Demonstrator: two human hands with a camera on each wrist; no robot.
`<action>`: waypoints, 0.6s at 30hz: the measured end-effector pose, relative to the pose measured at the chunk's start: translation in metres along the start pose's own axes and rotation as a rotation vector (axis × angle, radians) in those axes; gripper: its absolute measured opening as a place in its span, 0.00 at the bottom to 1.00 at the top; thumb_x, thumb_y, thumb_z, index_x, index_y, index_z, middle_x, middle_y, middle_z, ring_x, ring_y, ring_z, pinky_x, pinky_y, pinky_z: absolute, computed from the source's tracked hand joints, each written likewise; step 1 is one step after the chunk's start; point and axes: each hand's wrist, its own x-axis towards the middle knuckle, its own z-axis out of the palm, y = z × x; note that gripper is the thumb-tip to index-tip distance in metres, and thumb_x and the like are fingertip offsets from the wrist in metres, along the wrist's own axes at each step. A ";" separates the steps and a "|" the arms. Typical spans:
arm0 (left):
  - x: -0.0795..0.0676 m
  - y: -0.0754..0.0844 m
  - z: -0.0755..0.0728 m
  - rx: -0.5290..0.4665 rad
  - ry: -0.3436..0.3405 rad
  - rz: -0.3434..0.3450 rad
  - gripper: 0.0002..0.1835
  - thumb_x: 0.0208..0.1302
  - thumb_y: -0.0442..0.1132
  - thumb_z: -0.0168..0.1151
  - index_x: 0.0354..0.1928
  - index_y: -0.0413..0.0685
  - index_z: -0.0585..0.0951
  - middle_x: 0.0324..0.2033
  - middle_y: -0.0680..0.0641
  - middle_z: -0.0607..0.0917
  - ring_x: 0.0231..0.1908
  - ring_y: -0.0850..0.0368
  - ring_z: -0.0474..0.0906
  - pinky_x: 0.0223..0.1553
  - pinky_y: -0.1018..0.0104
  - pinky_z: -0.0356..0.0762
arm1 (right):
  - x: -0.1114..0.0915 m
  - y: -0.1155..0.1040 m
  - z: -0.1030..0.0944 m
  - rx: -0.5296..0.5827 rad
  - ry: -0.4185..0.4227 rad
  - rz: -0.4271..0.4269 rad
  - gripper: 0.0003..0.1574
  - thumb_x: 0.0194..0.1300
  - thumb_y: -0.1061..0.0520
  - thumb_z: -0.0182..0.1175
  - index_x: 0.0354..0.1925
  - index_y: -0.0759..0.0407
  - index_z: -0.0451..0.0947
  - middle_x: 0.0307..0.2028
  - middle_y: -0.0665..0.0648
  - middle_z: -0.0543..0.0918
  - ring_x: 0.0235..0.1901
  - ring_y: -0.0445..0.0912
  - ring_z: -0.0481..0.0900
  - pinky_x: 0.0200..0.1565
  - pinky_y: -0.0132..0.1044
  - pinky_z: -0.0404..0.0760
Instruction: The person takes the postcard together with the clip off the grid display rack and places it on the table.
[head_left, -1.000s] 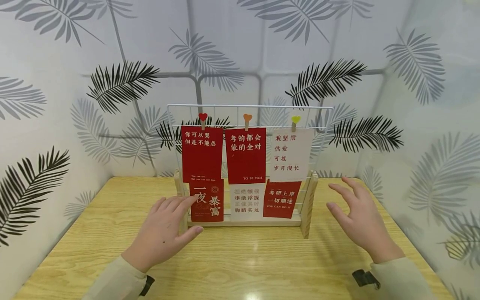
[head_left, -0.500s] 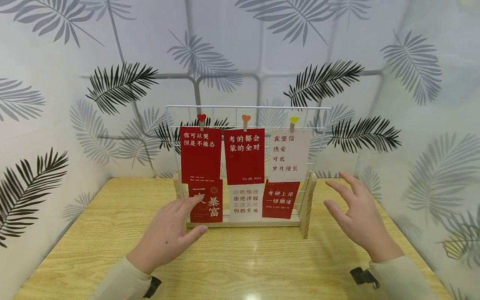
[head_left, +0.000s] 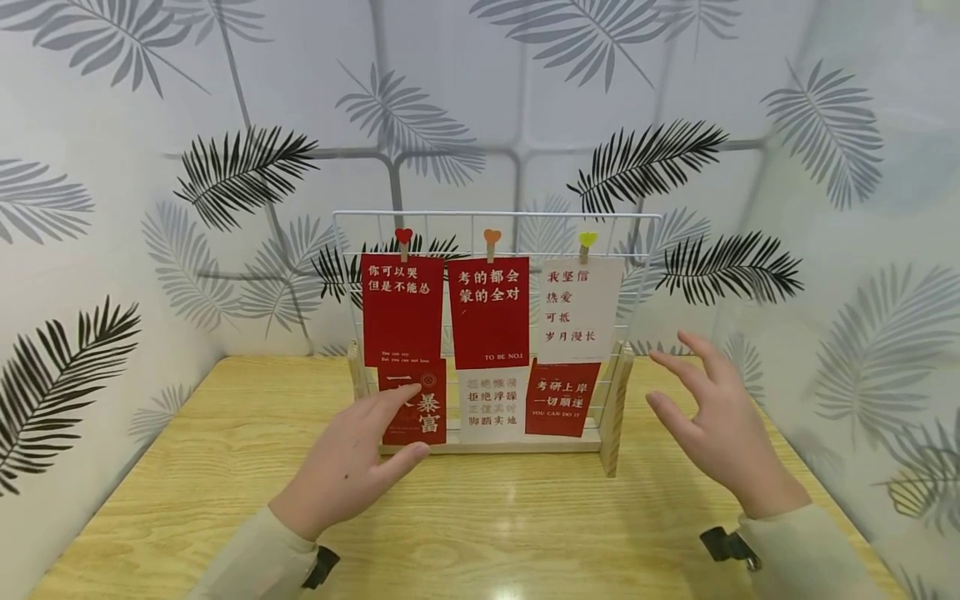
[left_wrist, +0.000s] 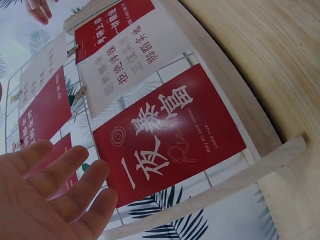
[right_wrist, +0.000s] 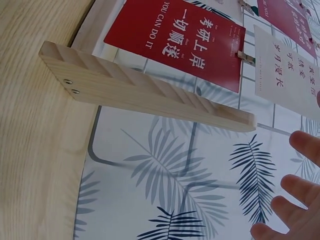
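Observation:
My left hand (head_left: 360, 454), fingers loosely extended and holding nothing, is in front of the rack's lower left. In the head view its fingertips overlap the lower left red card (head_left: 435, 408); the left wrist view shows that card (left_wrist: 170, 135) whole, with the fingers (left_wrist: 82, 192) beside its edge. My right hand (head_left: 723, 433) hovers to the right of the rack, fingers spread, nothing in it. A white wire grid rack (head_left: 517, 215) stands upright in a wooden base (head_left: 510, 447). From it hang two rows of cards, red and white.
Heart-topped clips in red (head_left: 404, 237), orange (head_left: 492, 237) and yellow (head_left: 588, 240) hold the upper cards. Small clips (right_wrist: 246, 57) hold the lower ones. The rack's wooden side post (right_wrist: 150, 90) stands on the wood-grain table (head_left: 480, 525). Leaf-patterned walls (head_left: 480, 100) enclose the back and sides.
My left hand has moved to the right, its fingertips passing further across the lower left red card in the head view. The right hand has lifted very slightly. Rack and cards stay put.

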 end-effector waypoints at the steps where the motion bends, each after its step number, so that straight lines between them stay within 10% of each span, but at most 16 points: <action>1: 0.001 0.001 -0.001 -0.006 -0.005 -0.004 0.38 0.67 0.62 0.62 0.74 0.53 0.67 0.66 0.50 0.75 0.64 0.48 0.72 0.62 0.42 0.70 | 0.001 -0.001 0.000 -0.001 -0.003 -0.002 0.30 0.68 0.51 0.66 0.66 0.54 0.75 0.74 0.63 0.60 0.71 0.68 0.57 0.62 0.73 0.59; 18: 0.023 0.014 -0.009 -0.131 -0.055 0.012 0.37 0.69 0.59 0.61 0.75 0.55 0.65 0.68 0.52 0.73 0.67 0.52 0.69 0.66 0.43 0.66 | 0.011 -0.005 0.002 0.001 0.047 -0.063 0.31 0.65 0.52 0.68 0.65 0.54 0.76 0.74 0.61 0.62 0.72 0.64 0.56 0.65 0.70 0.56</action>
